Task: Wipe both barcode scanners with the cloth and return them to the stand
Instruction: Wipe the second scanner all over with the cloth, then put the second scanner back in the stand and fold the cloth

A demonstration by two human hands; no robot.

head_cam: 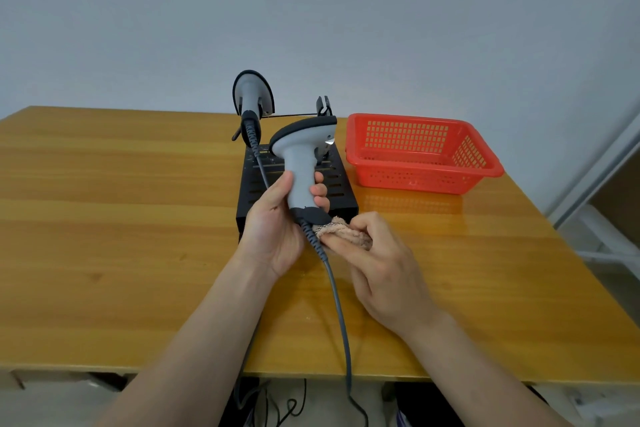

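l hand (277, 229) grips scanner (301, 163); r hand (384, 263) pinches cloth (343, 234).

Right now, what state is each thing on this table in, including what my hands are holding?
Held scanner: lifted, head up, handle gripped by the left hand.
Cloth: bunched in the right hand, touching the handle's base.
Stand: right holder vacant.
Second scanner: resting in the stand, untouched.
Red basket: upright, right of the stand.

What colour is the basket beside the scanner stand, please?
The basket is red-orange plastic, seen clearly in the head view.
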